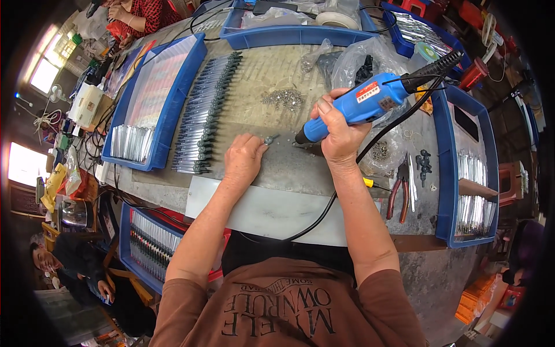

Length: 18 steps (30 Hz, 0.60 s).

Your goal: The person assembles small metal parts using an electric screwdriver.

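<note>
My right hand (342,136) is wrapped round a blue corded electric screwdriver (365,103), tilted so its dark nose points down and left at the worktop. Across from that nose, my left hand (244,157) is closed in a pinch on a small dark plastic part (270,139), whose end sticks out past the fingertips. Its hidden side I cannot make out. Beyond both hands lies a loose pile of small shiny screws (286,99). Left of it, a long row of slim pieces with dark ends (202,118) is laid side by side.
Blue trays (163,118) (442,191) with metallic strips flank the worktop; another tray (289,37) stands at the back. Pliers (399,194), dark parts (424,165) and a plastic bag of small hardware (381,151) lie right. A black cable (324,214) loops past my right forearm. Two people are nearby.
</note>
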### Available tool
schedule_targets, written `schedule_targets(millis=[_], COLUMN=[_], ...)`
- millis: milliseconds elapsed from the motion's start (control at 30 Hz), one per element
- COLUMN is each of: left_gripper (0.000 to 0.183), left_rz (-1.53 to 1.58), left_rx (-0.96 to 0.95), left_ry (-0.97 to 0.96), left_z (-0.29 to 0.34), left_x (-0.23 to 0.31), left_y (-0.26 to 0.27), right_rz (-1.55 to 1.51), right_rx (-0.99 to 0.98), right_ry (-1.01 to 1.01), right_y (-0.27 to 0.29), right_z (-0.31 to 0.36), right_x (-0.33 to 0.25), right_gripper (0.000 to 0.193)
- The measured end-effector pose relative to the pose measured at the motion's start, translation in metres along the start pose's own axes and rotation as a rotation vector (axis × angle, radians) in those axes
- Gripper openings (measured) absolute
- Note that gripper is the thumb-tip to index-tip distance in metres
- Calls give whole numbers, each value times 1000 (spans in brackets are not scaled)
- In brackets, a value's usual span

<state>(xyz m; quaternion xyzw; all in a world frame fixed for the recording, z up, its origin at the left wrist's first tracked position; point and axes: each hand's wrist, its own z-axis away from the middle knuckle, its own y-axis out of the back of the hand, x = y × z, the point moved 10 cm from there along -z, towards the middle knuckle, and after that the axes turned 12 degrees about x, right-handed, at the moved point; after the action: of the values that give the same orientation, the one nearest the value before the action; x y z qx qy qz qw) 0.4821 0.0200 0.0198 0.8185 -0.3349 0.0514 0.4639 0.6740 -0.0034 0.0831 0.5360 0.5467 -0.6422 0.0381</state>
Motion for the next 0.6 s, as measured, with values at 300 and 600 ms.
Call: schedule_targets(millis=[300, 600], left_gripper=[8, 9], left_rz=[-46, 34], left_rx=[-69, -33], left_ry=[64, 117], left_z=[-2, -3], left_x=[-3, -8], left_y=[-6, -3], right_rz=[3, 16], right_rx=[-15, -34], right_ry=[5, -7], right_y=[0, -7], right_z=[1, 3], right_x=[1, 7], right_gripper=[23, 23])
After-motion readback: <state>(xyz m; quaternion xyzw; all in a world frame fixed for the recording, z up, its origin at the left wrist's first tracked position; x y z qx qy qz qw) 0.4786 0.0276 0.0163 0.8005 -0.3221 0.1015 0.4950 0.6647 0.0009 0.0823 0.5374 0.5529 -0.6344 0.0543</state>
